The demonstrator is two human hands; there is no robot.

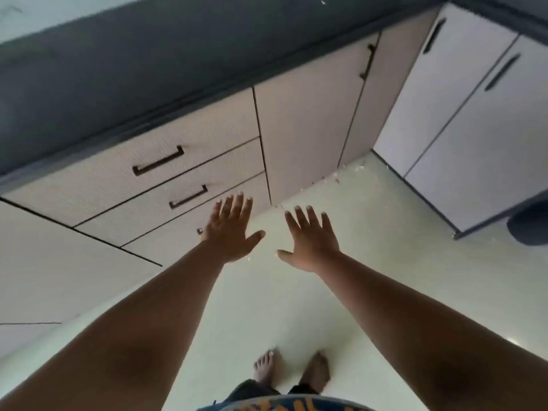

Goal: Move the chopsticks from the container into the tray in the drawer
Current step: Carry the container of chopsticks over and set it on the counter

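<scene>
— What's in front of them?
— A grey countertop [148, 69] over three shut drawers [166, 164] with dark handles, cupboard doors [308, 129] to the right, pale floor [370, 218] below.
— And the hands?
— Left hand [229, 229] and right hand [311, 241] spread flat, fingers apart, holding nothing, over the floor. Chopsticks aren't visible.

A stack of three drawers, each fully closed, sat under the dark counter at the left. The top drawer [133, 170] was pale, wood-grained and fitted with a dark bar handle [158, 160]. The middle drawer [178, 197] matched it. The bottom drawer [166, 241], nearest, was partly hidden. Neither chopsticks, container nor tray could be seen.
</scene>
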